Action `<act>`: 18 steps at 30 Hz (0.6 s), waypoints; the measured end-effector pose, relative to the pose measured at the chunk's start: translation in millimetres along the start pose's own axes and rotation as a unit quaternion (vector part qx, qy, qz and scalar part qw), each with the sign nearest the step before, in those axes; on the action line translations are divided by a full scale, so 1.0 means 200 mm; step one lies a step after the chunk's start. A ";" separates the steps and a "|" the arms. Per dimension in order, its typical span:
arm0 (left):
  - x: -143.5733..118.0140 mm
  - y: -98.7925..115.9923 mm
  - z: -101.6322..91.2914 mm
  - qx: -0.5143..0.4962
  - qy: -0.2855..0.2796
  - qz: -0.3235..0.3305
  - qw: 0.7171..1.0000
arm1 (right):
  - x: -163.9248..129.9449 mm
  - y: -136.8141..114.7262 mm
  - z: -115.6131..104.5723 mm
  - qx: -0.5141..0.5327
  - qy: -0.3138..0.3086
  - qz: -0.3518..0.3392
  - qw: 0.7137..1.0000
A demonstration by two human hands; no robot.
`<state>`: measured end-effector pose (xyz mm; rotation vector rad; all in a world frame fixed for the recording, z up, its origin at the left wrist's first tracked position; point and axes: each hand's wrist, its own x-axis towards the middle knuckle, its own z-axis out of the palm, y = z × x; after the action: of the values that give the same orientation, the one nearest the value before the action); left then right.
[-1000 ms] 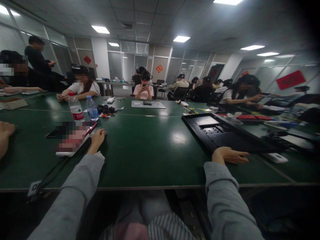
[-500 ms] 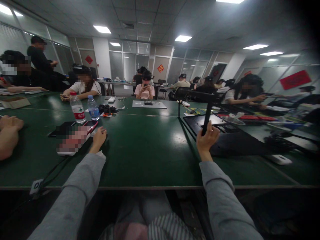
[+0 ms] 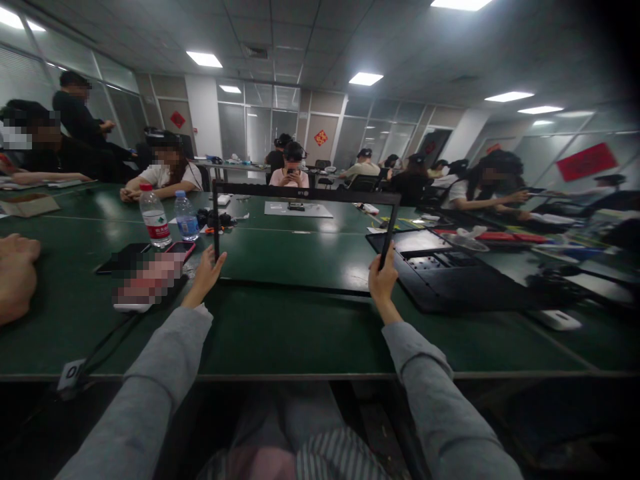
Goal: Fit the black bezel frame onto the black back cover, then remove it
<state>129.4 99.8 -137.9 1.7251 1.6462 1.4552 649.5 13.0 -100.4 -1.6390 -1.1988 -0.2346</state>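
Observation:
A thin black laptop screen bezel point(image 3: 305, 194), a hollow rectangular frame, stands upright in front of me above the green table point(image 3: 300, 333). My right hand point(image 3: 384, 280) grips its right side bar low down. At the left side bar is my left hand point(image 3: 204, 277), thumb on the inner side and fingers around the outer side. Through the opening the table top shows. Just right of my right hand lie black laptop shell parts point(image 3: 450, 283), flat on the table, one with a pale panel.
Left of my left hand are a phone on a white-ended block point(image 3: 133, 307), a red-capped bottle point(image 3: 156, 220) and a blue-capped bottle point(image 3: 187, 217). Another person's hands point(image 3: 17, 273) rest at the far left. A grey board point(image 3: 320, 209) lies across the table; a white box point(image 3: 560, 320) sits right.
My right hand has brought the bezel leftward from over the laptop parts and turned it to face me. My left hand, empty before, has closed on its left bar.

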 end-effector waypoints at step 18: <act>-0.01 -0.01 -0.04 0.234 -0.059 -0.067 0.968 | 0.03 0.21 0.20 0.062 -0.221 0.128 0.965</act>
<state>122.0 94.5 -136.9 1.8403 2.1140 0.9298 670.2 51.4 -140.1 -1.7663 -1.2791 0.3811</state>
